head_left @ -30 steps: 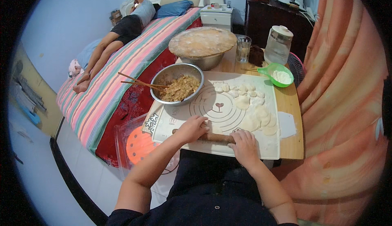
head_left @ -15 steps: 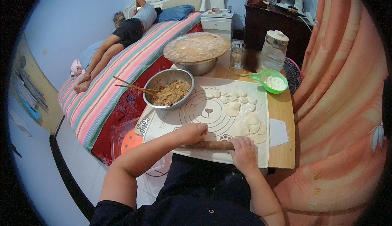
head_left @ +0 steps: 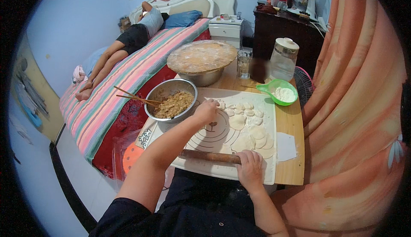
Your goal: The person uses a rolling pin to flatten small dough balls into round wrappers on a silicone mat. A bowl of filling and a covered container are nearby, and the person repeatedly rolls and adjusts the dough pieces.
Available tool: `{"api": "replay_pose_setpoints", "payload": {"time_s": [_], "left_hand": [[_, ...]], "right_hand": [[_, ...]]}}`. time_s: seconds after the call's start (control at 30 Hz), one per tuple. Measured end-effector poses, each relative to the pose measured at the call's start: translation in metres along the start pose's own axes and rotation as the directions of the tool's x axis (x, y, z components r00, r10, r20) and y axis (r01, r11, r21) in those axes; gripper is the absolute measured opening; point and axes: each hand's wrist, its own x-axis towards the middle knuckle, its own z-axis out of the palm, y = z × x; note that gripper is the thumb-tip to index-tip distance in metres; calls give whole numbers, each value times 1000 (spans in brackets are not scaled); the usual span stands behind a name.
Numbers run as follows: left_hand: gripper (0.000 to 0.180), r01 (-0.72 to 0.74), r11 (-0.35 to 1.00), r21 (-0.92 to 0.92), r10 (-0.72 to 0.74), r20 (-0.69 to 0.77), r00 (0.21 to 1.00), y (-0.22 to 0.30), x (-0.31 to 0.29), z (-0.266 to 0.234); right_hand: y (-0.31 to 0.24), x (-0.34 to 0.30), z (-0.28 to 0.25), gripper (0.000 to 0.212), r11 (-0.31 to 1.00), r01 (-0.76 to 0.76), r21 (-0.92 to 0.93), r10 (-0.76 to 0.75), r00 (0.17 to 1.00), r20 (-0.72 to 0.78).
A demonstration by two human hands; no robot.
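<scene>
My right hand grips the right end of a wooden rolling pin, which lies across the near edge of a white, printed dough mat. Farther up the mat, my left hand is off the pin, its fingers curled in beside the leftmost of several small dough pieces; its fingertips are partly hidden. Right of the mat's middle lie a rolled dough wrapper and a spread of overlapping round wrappers. At the mat's far left stands a steel bowl of minced filling with chopsticks in it.
A flour-dusted round board covers a metal basin behind the mat. Toward the right stand a glass, a lidded water jug and a green scoop of flour. A white card lies beside the mat. A person lies on the bed.
My left hand has let go of the rolling pin and moved away from me to the small dough pieces. My right hand stays on the pin. The view has shifted slightly.
</scene>
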Motion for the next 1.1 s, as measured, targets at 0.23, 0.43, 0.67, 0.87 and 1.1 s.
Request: {"api": "replay_pose_setpoints", "payload": {"time_s": [0.23, 0.43, 0.67, 0.87, 1.1], "left_hand": [[27, 85, 917, -389, -80, 30, 996, -19, -12, -32], [34, 157, 882, -444, -124, 101, 987, 19, -95, -68], [83, -70, 823, -564, 169, 126, 978, 114, -146, -24], [88, -226, 953, -201, 251, 113, 961, 155, -134, 0], [76, -237, 968, -77, 246, 126, 961, 150, -110, 42]], "right_hand": [[2, -7, 12, 54, 978, -211, -6, 203, 948, -247], [11, -8, 16, 49, 929, -346, 128, 367, 832, -417], [10, -2, 12, 44, 918, -366, 155, 398, 838, -373], [19, -4, 14, 40, 896, -362, 257, 441, 795, -418], [22, -9, 18, 37, 798, -358, 484, 576, 689, -440]]}}
